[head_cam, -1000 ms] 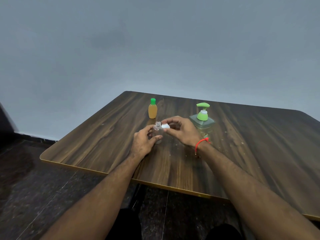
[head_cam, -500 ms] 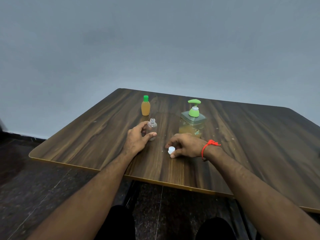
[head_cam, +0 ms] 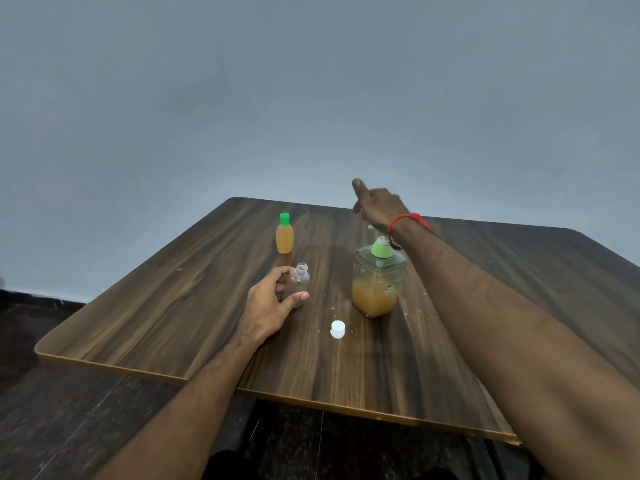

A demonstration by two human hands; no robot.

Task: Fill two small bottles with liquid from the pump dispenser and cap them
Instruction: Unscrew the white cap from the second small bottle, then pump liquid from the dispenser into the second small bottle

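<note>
My left hand (head_cam: pixel 268 303) grips a small clear empty bottle (head_cam: pixel 300 279) with no cap, upright on the wooden table (head_cam: pixel 180 306). Its white cap (head_cam: pixel 337 329) lies loose on the table in front of the pump dispenser (head_cam: pixel 377 285), a square clear jar about half full of orange liquid with a green pump. My right hand (head_cam: pixel 379 206) is raised just over the pump head and holds nothing; one finger points up, the others are hidden behind the hand. A second small bottle (head_cam: pixel 284 234), filled with orange liquid and closed with a green cap, stands farther back on the left.
The table's gold-trimmed front edge (head_cam: pixel 311 407) runs close to me, with dark stone floor (head_cam: pixel 69 410) below. A plain grey wall (head_cam: pixel 311 98) rises behind the table. Small specks lie on the wood around the dispenser.
My right hand set the white cap down on the table, let go of it and rose up over the pump head. My left hand kept its grip on the clear bottle.
</note>
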